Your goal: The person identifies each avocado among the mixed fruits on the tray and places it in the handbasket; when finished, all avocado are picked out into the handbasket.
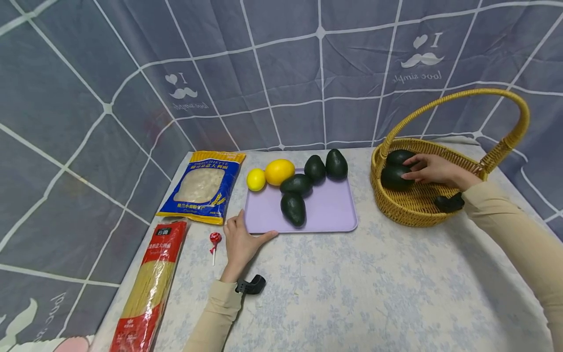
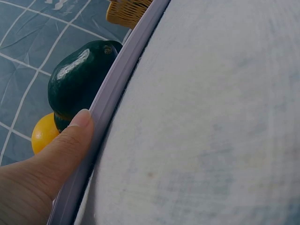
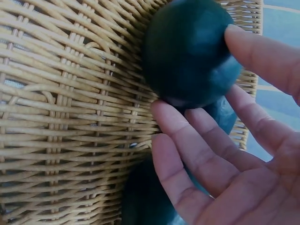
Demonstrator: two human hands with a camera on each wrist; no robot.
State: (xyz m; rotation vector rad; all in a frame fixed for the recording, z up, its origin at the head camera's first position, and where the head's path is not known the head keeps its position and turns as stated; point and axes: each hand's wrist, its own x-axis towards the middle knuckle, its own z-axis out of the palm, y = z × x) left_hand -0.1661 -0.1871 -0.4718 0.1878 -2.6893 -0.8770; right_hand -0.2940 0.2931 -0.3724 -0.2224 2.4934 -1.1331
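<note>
While my left grip (image 1: pixel 241 243) rests spread against a lilac rectangular tray (image 1: pixel 330 208), my right grip (image 1: pixel 433 170) pinches a dark-green oval avocado (image 1: pixel 392 179), inside a golden wicker basket (image 1: pixel 406 215).

Floral table (image 1: pixel 334 288) beneath tray (image 1: pixel 327 215), basket (image 1: pixel 409 216), pasta bag (image 1: pixel 200 186), spaghetti pack (image 1: pixel 151 278), lollipop (image 1: pixel 215 238).

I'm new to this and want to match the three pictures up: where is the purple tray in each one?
Head: the purple tray lies near the middle, left of the basket.
Left wrist: only its rim shows clearly, slanting from the top centre to the lower left.
Right wrist: not in it.
Shared landmark: the wicker basket, at right in head, on the top edge in left wrist, large at left in right wrist.
</note>
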